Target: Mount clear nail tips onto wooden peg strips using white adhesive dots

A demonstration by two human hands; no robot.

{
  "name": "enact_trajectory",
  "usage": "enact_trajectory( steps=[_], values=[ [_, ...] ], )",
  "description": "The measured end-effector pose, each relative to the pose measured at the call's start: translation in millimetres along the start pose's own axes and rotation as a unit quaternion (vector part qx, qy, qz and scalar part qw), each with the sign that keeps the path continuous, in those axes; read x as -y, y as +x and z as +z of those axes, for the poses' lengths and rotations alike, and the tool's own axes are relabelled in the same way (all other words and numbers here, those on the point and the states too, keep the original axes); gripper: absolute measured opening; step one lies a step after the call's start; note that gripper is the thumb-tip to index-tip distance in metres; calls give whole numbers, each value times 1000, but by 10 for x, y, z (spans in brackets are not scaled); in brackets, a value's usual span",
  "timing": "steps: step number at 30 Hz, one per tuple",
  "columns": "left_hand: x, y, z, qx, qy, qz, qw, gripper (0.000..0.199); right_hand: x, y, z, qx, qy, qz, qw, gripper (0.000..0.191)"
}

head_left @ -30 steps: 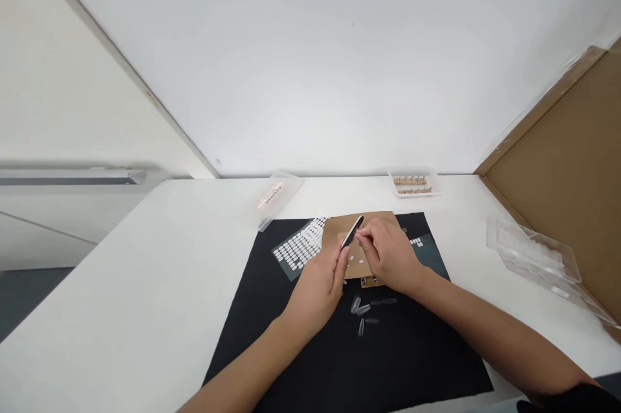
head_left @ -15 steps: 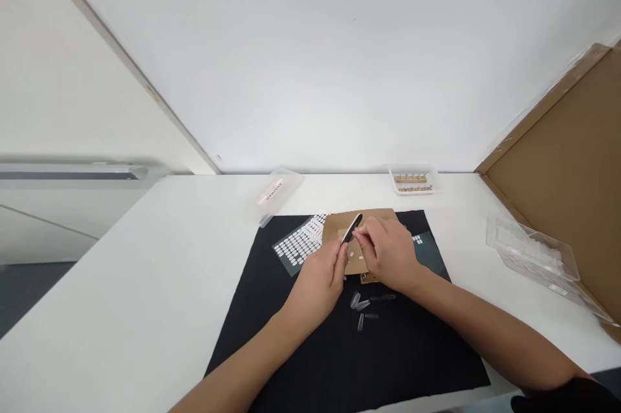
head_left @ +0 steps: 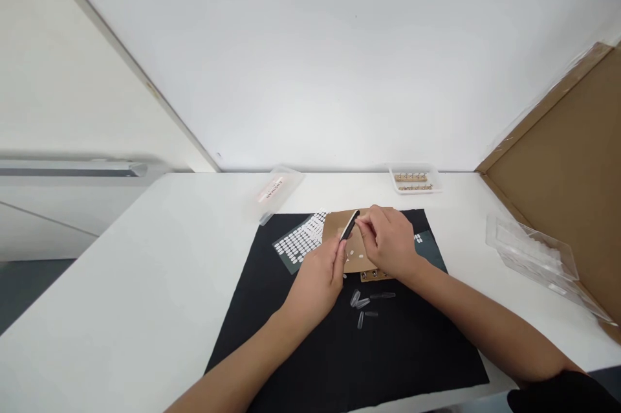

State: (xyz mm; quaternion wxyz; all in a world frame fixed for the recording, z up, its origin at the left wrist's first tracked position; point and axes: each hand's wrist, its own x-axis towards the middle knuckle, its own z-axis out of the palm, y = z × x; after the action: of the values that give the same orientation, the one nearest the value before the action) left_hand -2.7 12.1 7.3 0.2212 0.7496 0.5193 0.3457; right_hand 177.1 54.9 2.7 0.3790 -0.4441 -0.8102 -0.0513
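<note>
My left hand point(head_left: 317, 274) is closed around the lower end of a nail file point(head_left: 350, 224), black with a white edge, which slants up to the right. Against the file's upper part, my right hand point(head_left: 392, 241) has thumb and finger pinched together; what they hold is hidden or too small to name. Both hands are above a sheet of brown paper point(head_left: 334, 222) with small white pieces on it. Several clear false nail tips point(head_left: 362, 303) lie nearer to me on a black cloth point(head_left: 369, 361).
Sheets of white oval stickers point(head_left: 295, 246) lie at left. A strip with metal stands point(head_left: 371, 276) pokes from under the paper. Behind are a clear case point(head_left: 279, 193) and a tray of similar strips point(head_left: 414, 190). Clear boxes point(head_left: 533, 251) stand at right beside a cardboard panel point(head_left: 572, 147).
The right hand has shifted slightly up and right along the file, and more of the strip with metal stands shows. The left hand still grips the file, now tilted slightly differently.
</note>
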Motion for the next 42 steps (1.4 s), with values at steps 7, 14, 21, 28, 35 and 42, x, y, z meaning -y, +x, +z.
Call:
enact_trajectory(
  steps=[7,14,21,28,35,42],
  values=[
    [37,12,7,2,4,3,1000,35,-11,21,27,2,-17,-15,1000,29],
    [41,-5,33,1,-9,-3,1000,35,-15,34,11,40,4,-29,999,29],
    [19,-6,20,0,-12,-4,1000,33,-16,50,0,29,3,-17,999,28],
    [30,16,17,-2,-10,1,1000,34,6,32,22,28,8,4,1000,28],
    [-1,3,3,0,-13,-2,1000,34,17,43,-27,33,13,-7,999,29],
    [0,-14,14,9,-33,-20,999,36,19,35,-30,41,25,-23,999,29]
  ],
)
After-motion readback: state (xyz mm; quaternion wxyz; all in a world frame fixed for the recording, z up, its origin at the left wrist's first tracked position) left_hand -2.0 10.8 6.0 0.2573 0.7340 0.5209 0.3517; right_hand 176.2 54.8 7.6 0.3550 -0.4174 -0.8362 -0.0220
